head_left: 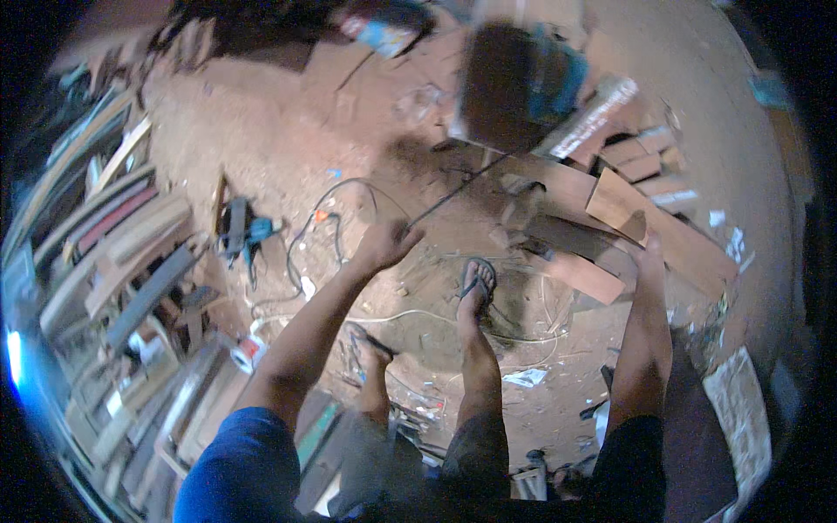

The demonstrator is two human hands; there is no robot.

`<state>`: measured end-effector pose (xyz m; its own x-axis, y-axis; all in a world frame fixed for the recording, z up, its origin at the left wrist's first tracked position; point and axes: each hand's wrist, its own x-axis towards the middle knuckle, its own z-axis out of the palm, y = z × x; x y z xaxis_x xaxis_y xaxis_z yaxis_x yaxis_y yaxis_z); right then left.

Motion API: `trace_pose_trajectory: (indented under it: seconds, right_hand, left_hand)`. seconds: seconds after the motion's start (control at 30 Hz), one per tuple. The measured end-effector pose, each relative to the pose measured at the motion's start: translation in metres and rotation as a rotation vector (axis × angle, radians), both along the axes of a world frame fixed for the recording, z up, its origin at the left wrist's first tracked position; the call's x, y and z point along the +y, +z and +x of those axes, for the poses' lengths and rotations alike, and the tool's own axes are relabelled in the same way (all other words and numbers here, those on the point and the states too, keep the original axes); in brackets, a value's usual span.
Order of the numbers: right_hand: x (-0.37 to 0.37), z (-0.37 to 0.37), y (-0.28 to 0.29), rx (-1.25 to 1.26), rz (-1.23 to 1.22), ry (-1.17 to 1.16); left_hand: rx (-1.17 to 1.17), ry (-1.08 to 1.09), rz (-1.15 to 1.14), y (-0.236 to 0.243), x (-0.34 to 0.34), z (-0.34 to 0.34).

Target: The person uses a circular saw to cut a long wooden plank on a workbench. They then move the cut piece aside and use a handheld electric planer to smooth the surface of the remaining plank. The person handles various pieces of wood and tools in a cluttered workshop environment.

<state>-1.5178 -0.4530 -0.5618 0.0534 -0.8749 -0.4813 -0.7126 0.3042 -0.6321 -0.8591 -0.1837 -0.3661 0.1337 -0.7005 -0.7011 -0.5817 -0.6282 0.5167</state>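
My left hand (382, 246) is closed at the middle of the view, around one end of a thin dark cord or rod (458, 190). That line runs up and right, taut and straight, toward a dark-topped stand (501, 83); blur hides where it ends. At the right, my right hand (647, 254) grips the near edge of a flat light-brown wooden board (676, 240), which slants down to the right. Some of its fingers are hidden. Beneath and beside that board lie other boards, among them a short reddish one (582, 277).
Stacked timber offcuts (131, 231) line the left side. A blue-and-black power tool (244, 231) rests on the dirt floor. A loose cable (301, 231) loops near my sandalled feet (477, 283). More wood pieces (641, 157) are heaped at the far right.
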Motion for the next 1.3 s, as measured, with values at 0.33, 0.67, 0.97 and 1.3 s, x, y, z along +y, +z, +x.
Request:
trace_pose_trajectory:
  seconds: [0.33, 0.67, 0.97, 1.3]
  right_hand:
    - [-0.043, 0.335, 0.104, -0.342, -0.121, 0.002]
    - [-0.192, 0.402, 0.017, -0.123, 0.021, 0.122]
    - [-0.099, 0.513, 0.167, -0.814, 0.363, -0.054]
    - [0.170, 0.524, 0.318, -0.232, 0.179, 0.436]
  left_hand:
    - [-0.463, 0.113, 0.553, 0.117, 0.435, 0.094]
    - [-0.513, 0.796, 0.623, 0.222, 0.633, 0.031]
    - [-1.067, 1.023, 0.388, 0.305, 0.537, 0.083]
    - [-1.295, 1.666, 0.300, 0.519, 0.909, -0.042]
